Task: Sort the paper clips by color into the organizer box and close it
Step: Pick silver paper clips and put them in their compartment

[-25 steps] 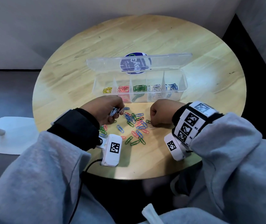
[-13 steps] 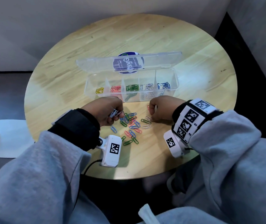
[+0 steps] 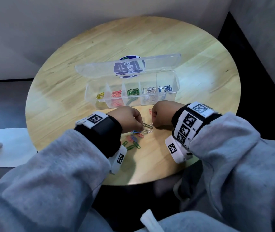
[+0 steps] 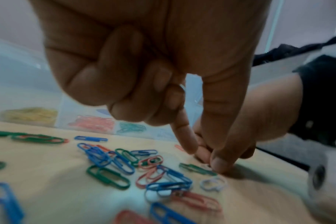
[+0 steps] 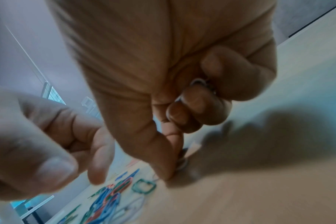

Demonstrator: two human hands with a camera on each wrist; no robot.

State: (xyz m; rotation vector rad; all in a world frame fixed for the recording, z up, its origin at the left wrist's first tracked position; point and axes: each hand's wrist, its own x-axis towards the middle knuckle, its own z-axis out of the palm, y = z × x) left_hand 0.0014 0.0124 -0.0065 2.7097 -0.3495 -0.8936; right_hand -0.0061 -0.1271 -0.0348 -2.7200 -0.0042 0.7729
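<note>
The clear organizer box (image 3: 175,96) stands open, its lid (image 3: 158,64) tipped back. Its compartments hold yellow, pink, green, white and blue clips. Loose paper clips (image 3: 134,138) of mixed colours lie in front of it, seen close in the left wrist view as a pile (image 4: 125,163). My left hand (image 3: 139,127) has its outer fingers curled on a few clips, with thumb and forefinger (image 4: 190,145) down on the table by a green clip (image 4: 196,169). My right hand (image 5: 173,169) holds white clips (image 5: 197,82) in curled fingers and pinches at another on the table.
The round wooden table (image 3: 200,114) ends just behind my wrists. A round blue sticker (image 3: 130,67) shows through the lid. A white base (image 3: 8,148) lies on the floor to the left. Walls stand close behind the table.
My left hand has moved right over the pile and lowered its thumb and forefinger to the table beside the right hand. The right hand stays in place, still gripping clips.
</note>
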